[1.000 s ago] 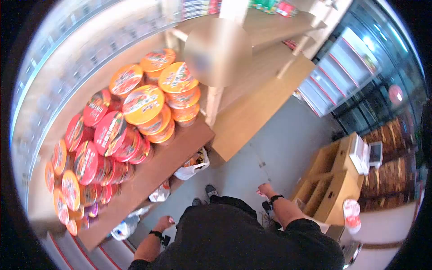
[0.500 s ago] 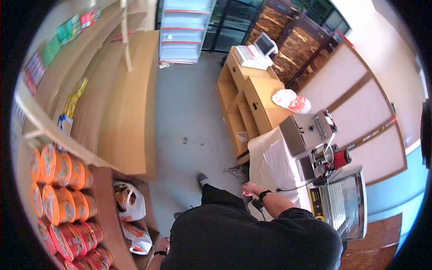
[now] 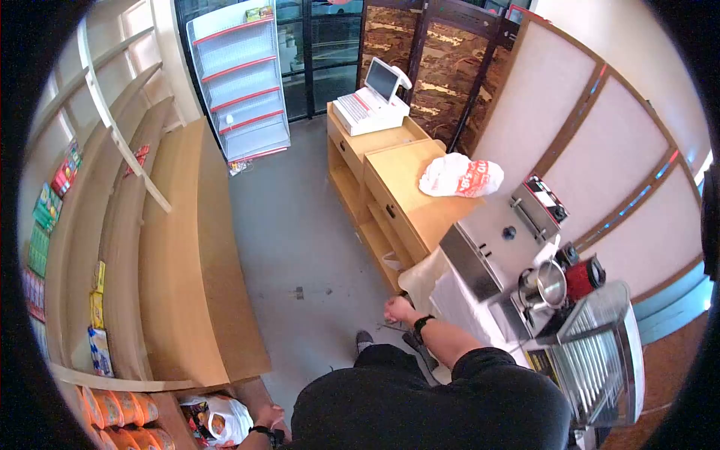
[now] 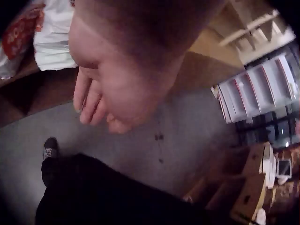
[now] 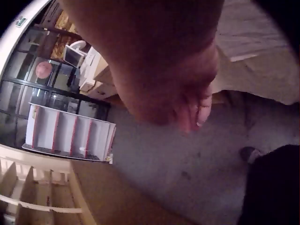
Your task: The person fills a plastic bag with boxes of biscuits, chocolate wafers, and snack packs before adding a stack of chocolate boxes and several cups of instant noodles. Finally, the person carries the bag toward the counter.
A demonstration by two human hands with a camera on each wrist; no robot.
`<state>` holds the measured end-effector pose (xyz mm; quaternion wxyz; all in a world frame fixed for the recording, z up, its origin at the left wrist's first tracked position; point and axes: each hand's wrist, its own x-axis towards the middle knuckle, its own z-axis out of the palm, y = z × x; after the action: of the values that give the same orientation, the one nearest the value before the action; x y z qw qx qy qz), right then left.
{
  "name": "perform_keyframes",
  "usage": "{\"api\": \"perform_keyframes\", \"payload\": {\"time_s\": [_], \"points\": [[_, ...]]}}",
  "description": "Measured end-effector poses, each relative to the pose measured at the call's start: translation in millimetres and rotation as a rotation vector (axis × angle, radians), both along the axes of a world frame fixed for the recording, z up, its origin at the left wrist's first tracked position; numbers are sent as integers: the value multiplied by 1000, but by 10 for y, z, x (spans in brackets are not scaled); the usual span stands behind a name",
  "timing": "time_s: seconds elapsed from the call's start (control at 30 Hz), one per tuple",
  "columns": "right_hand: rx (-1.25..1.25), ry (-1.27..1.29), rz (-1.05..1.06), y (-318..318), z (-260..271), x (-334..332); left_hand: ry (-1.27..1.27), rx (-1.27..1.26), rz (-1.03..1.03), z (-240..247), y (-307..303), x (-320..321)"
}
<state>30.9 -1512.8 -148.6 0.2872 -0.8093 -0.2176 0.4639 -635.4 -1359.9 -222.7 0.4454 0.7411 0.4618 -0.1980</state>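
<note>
In the head view the left hand (image 3: pixel 268 415) hangs low beside a white plastic bag (image 3: pixel 229 420) on the lower shelf at bottom left. The left wrist view shows that hand (image 4: pixel 122 89) with loosely bent fingers and nothing held. The right hand (image 3: pixel 399 309) is out in front of the body, near the cloth-covered table (image 3: pixel 450 292), touching nothing. Its fingers hang loosely curled and empty in the right wrist view (image 5: pixel 187 103).
Wooden shelving (image 3: pixel 172 247) runs along the left, with orange noodle tubs (image 3: pixel 112 409) below. A white rack (image 3: pixel 244 90) stands at the back. On the right are wooden counters (image 3: pixel 405 176), a cash register (image 3: pixel 371 105), a steel appliance (image 3: pixel 502 232) and a glass case (image 3: pixel 600 360).
The view has swung right, away from the noodle tubs toward the aisle and counters. The body has moved along the floor; both hands stay empty at the sides.
</note>
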Motion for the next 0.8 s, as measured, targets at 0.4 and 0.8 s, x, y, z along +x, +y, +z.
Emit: {"api": "perform_keyframes", "payload": {"time_s": [0.4, 0.8], "points": [[315, 142, -382, 2218, 852, 2393, 5, 240, -152, 833, 867, 2607], [264, 338, -1097, 2071, 155, 3947, 103, 53, -313, 304, 2440, 3751]]}}
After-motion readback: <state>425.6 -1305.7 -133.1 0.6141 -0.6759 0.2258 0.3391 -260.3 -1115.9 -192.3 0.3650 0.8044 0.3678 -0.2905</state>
